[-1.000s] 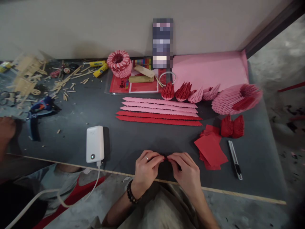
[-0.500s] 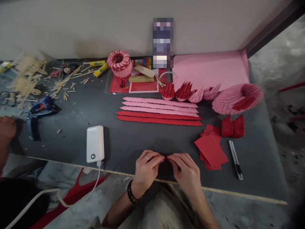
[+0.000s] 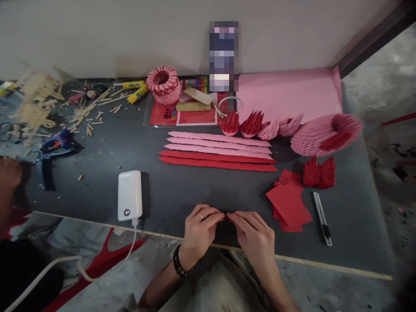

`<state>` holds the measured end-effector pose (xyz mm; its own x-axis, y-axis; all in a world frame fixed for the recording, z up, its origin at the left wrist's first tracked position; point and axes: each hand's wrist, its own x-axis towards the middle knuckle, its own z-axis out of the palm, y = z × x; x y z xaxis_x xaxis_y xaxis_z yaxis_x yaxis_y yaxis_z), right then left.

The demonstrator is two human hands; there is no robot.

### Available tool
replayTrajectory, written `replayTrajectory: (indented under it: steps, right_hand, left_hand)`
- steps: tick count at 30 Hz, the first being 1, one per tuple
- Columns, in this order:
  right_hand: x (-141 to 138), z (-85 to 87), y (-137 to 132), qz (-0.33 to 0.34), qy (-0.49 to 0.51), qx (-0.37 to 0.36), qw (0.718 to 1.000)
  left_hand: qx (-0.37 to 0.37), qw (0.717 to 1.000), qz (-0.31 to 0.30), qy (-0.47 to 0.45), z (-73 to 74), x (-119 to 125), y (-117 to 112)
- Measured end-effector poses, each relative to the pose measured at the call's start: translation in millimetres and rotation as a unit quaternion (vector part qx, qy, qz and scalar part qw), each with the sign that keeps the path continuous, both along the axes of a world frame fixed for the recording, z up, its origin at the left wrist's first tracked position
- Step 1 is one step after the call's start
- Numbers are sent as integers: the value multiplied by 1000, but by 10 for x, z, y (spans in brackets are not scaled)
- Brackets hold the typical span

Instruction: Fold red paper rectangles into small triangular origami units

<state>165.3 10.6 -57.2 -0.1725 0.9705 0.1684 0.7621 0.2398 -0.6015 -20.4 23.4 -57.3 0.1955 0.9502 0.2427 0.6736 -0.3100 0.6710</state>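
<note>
My left hand and my right hand are close together near the table's front edge, fingertips pinched. Between them a small red piece of paper just shows; most of it is hidden by my fingers. To the right of my right hand lies a loose pile of red paper rectangles. Beyond my hands, several long folded paper strips, pink and red, lie in parallel rows. Two red folded-paper clusters stand behind the pile.
A utility knife lies at right. A white power bank with a cable sits at left. Pink folded-paper work, a ring-shaped paper piece and a blurred phone are at the back. Another person's hand rests far left.
My hands stay pinched at almost the same spot. My right-hand fingers have shifted very slightly. The whole view has moved a little.
</note>
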Motion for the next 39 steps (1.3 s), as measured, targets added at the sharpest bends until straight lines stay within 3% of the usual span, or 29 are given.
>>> replayTrajectory:
  steps: [8,15,24,29,39]
  right_hand:
    - [2,-2,-27,31,-56,41,997]
    - [-93,0,44,17,-30,66,997]
    - [14,50,25,-50,102,-70,991]
    - [-37,185,48,-133,223,-183,948]
    - [-2,285,57,-159,288,-261,908]
  left_hand:
    - [0,1000,2,-13,-17,1,-9]
    - [16,1000,4,-15,-73,-6,-28]
    - [4,1000,10,6,39,27,5]
    - [38,999,-1,-21,50,7,-35]
    - [60,996,-47,35,-32,-10,-163]
